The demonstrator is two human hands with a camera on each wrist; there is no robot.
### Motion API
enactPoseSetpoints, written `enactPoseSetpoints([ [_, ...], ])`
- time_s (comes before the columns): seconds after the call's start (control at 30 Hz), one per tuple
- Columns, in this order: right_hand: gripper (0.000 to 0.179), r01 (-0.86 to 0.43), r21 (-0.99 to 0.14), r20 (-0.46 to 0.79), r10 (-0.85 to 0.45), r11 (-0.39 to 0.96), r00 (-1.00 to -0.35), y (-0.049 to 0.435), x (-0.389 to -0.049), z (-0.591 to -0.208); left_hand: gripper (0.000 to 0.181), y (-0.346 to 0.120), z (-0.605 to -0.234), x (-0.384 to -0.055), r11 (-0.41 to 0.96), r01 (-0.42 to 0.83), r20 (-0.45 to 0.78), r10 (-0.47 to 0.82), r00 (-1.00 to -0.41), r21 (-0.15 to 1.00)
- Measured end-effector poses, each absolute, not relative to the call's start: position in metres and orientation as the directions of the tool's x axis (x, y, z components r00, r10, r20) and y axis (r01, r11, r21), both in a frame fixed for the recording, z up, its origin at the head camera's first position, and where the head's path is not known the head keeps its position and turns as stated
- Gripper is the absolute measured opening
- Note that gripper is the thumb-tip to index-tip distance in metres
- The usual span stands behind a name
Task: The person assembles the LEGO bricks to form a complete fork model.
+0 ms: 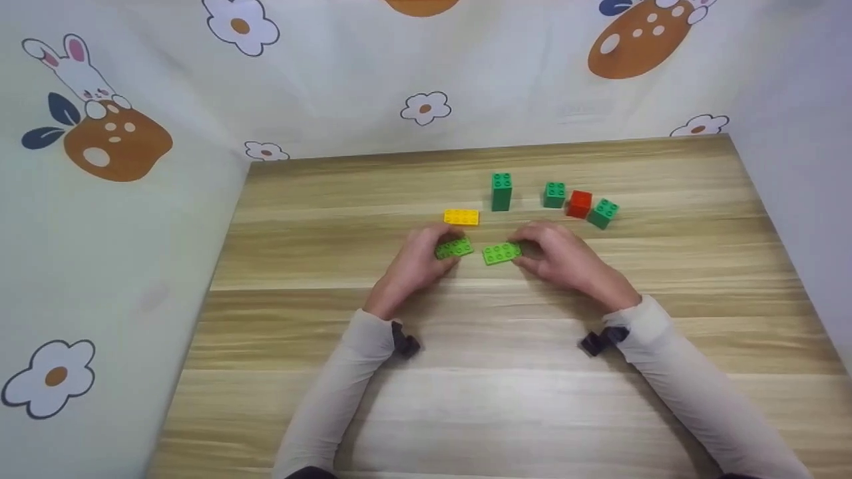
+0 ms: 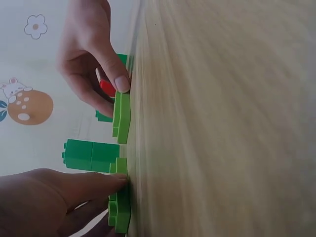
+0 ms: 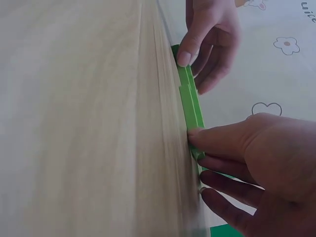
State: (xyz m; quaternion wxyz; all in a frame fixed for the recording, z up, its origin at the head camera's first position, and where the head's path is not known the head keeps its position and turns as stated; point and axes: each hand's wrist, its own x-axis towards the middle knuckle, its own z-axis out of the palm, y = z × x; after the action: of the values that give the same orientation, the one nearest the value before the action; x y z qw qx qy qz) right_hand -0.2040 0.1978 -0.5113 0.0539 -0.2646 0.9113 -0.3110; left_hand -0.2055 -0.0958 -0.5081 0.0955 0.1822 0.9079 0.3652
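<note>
My left hand point(image 1: 421, 254) pinches a flat light green building brick point(image 1: 455, 248) between thumb and fingers, low over the wooden table. Facing it, my right hand point(image 1: 558, 256) pinches a second light green brick point(image 1: 500, 253) of the same flat, studded kind. A small gap parts the two bricks in the head view. Both bricks lie with their studs up. In the left wrist view the thumb of my left hand point(image 2: 54, 197) presses on the side of its brick point(image 2: 122, 212). In the right wrist view, my right thumb lies along the edge of its brick point(image 3: 189, 108).
A yellow flat brick point(image 1: 461, 217) lies just beyond my left hand. Behind stands a tall dark green stack point(image 1: 501, 192). Farther right are a green brick point(image 1: 554, 195), a red brick point(image 1: 579, 204) and another green brick point(image 1: 603, 213). A patterned cloth wall point(image 1: 346, 86) borders the table point(image 1: 319, 219).
</note>
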Motion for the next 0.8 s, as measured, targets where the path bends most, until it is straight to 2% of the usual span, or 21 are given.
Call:
enactPoseSetpoints([
  [0.4, 0.034, -0.447, -0.609, 0.104, -0.493, 0.655, -0.864, 0.222, -0.195, -0.516, 0.036, -0.068, -0.513, -0.206, 0.591, 0.366, -0.011, 0.536, -0.844, 0.719],
  [0.6, 0.034, -0.431, -0.622, 0.1, -0.479, 0.654, -0.872, 0.22, -0.194, -0.517, 0.035, -0.064, -0.517, -0.205, 0.562, 0.392, 0.02, 0.554, -0.832, 0.728],
  [0.8, 0.033, -0.377, -0.681, 0.067, -0.459, 0.628, -0.886, 0.218, -0.195, -0.518, 0.035, -0.061, -0.518, -0.207, 0.554, 0.409, 0.038, 0.561, -0.827, 0.725],
])
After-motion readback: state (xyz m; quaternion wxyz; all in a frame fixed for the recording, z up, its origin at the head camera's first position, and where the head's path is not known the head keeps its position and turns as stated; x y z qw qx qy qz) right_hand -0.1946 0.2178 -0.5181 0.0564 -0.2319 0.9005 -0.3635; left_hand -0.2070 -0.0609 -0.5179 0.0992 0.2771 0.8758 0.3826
